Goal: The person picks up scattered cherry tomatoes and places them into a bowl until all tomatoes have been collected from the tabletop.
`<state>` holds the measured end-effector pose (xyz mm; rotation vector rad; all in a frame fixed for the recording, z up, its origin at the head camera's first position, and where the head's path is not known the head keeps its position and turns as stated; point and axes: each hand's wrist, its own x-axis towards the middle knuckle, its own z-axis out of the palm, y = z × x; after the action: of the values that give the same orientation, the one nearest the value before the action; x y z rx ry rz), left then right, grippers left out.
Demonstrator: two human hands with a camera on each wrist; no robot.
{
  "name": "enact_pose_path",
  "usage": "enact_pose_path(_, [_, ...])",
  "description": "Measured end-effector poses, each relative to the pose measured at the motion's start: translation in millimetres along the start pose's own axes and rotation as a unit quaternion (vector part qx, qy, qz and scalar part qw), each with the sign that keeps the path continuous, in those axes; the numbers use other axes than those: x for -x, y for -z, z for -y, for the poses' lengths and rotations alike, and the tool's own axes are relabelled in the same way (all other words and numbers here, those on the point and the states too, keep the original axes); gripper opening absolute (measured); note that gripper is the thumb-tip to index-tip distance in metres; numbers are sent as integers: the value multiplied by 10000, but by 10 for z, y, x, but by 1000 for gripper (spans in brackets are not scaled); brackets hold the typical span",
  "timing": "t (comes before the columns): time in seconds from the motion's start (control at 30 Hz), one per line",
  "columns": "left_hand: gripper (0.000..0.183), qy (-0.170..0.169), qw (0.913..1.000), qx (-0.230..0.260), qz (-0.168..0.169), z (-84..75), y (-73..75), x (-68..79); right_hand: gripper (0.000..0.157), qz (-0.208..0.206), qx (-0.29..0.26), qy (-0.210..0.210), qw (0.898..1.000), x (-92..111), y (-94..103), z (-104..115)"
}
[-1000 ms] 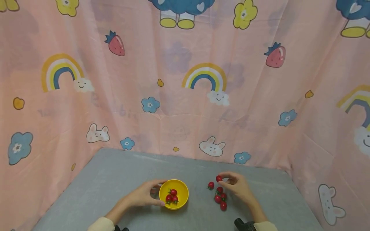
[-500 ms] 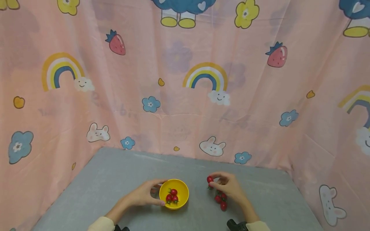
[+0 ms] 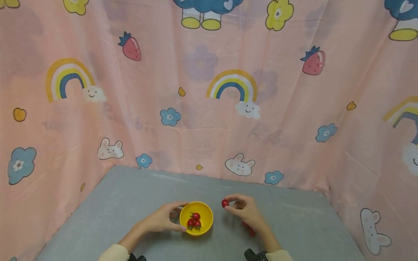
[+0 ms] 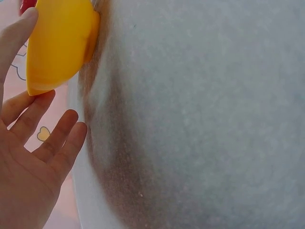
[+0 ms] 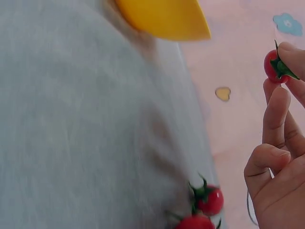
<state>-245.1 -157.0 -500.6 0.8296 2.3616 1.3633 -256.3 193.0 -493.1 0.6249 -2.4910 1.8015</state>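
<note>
My left hand (image 3: 162, 219) grips the left side of a small yellow bowl (image 3: 206, 212), thumb near the front of the rim and fingers behind. In the left wrist view the thumb and fingertips span the bowl's wall (image 4: 59, 45). Three red cherry tomatoes (image 3: 196, 216) with green stems lie inside. Between thumb and fingertips my right hand (image 3: 247, 211) pinches another cherry tomato (image 5: 272, 67), raised over the table just right of the bowl. Its green calyx points toward the thumb in the right wrist view.
More cherry tomatoes (image 5: 209, 201) lie on the grey tabletop (image 3: 147, 192), mostly hidden beneath my right hand and forearm in the head view. Behind the table hangs a pink curtain (image 3: 189, 145) with cartoon prints.
My right hand has moved left toward the bowl, carrying its pinched tomato away from the loose ones and now covering most of them. The left hand and bowl have stayed in place.
</note>
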Motion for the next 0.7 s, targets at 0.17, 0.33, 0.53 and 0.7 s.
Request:
enact_pose_path(0.17, [74, -19, 10000, 17, -6, -6, 2, 0, 26, 70, -108, -150, 9998, -41, -135, 57])
enact_pose_path(0.33, [74, -9, 10000, 19, -21, -12, 3, 2, 25, 152, -177, 91, 9997, -72, -254, 108])
enact_pose_path(0.53, [73, 34, 10000, -4, -19, -12, 5, -7, 23, 369, -369, 317, 9981, -91, -389, 148])
enact_pose_path(0.7, [73, 41, 10000, -8, 2, -12, 7, -4, 22, 601, -414, 267, 9970, -110, -468, 118])
